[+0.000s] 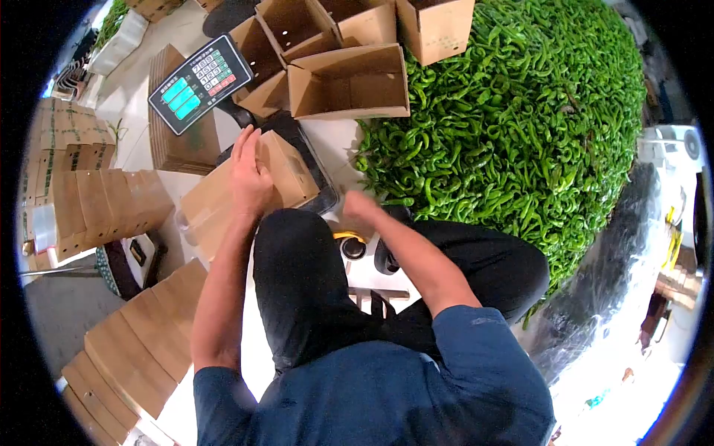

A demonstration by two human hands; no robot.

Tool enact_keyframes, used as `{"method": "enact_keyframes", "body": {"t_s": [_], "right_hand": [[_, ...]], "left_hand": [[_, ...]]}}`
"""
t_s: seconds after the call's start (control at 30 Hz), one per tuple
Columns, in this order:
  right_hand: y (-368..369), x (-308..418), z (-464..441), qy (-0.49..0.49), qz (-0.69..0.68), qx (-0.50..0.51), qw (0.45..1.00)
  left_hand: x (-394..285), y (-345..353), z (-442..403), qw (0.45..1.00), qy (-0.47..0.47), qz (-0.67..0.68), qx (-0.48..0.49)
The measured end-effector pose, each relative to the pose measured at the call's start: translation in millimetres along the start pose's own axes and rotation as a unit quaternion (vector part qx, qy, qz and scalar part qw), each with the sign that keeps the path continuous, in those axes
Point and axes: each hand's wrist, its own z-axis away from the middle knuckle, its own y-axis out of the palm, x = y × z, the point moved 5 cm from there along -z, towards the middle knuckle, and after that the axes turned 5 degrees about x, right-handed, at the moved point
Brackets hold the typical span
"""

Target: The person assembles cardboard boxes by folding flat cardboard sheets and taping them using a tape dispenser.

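A closed cardboard box [217,199] lies on the black platform of a weighing scale [320,167]. My left hand [251,175] rests on the box, its fingers stretched out along the top. The scale's display panel [201,83], with lit blue-green readouts and a keypad, stands beyond the box. Near my right knee, my right hand [360,207] is apart from the box; it is smeared by motion and its fingers cannot be made out. A round black object with a yellow part [351,245] lies on the floor between my legs.
A large heap of green peppers [513,126] fills the right side. Open cardboard boxes [349,82] stand at its left edge. Stacked cartons [111,204] and a row of cardboard boxes [141,338] line the left. Clear plastic sheeting [602,282] borders the heap.
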Motion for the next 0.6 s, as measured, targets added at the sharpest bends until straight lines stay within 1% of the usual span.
{"method": "enact_keyframes", "body": {"t_s": [0.03, 0.07, 0.1, 0.13, 0.2, 0.23, 0.27, 0.3, 0.37, 0.4, 0.5, 0.53, 0.6], "right_hand": [[-37, 8, 8, -0.067, -0.042, -0.135, 0.988], [-69, 23, 16, -0.055, -0.113, -0.192, 0.973], [-97, 41, 28, -0.063, -0.193, -0.308, 0.929], [-125, 68, 48, -0.100, -0.224, -0.293, 0.924], [-169, 126, 100, -0.170, -0.326, -0.224, 0.903], [-173, 149, 112, -0.224, -0.352, -0.234, 0.878], [-175, 168, 117, -0.278, -0.377, -0.242, 0.850], [-172, 183, 114, -0.310, -0.367, -0.175, 0.859], [-147, 200, 84, -0.324, -0.392, -0.153, 0.847], [-130, 201, 61, -0.325, -0.350, -0.169, 0.862], [-113, 183, 30, -0.256, -0.502, -0.067, 0.823], [-97, 169, 8, -0.223, -0.507, -0.083, 0.829], [-54, 139, -36, -0.167, -0.586, -0.003, 0.793]], "left_hand": [[3, -7, 0, 0.999, 0.004, -0.027, -0.020], [8, -16, 1, 0.998, 0.008, -0.053, -0.038], [16, -26, 3, 0.995, 0.013, -0.079, -0.056], [20, -52, 7, 0.996, 0.028, -0.047, -0.067], [26, -102, 18, 0.986, -0.105, -0.032, -0.124], [59, -120, 34, 0.976, -0.166, 0.058, -0.129], [91, -129, 50, 0.954, -0.225, 0.147, -0.135], [105, -124, 64, 0.928, -0.257, 0.233, -0.134], [133, -104, 89, 0.853, -0.312, 0.399, -0.130], [149, -92, 102, 0.814, -0.318, 0.471, -0.125], [199, -58, 139, 0.676, -0.326, 0.651, -0.113], [205, -47, 150, 0.641, -0.330, 0.684, -0.112], [213, -33, 164, 0.616, -0.344, 0.700, -0.114]]}}
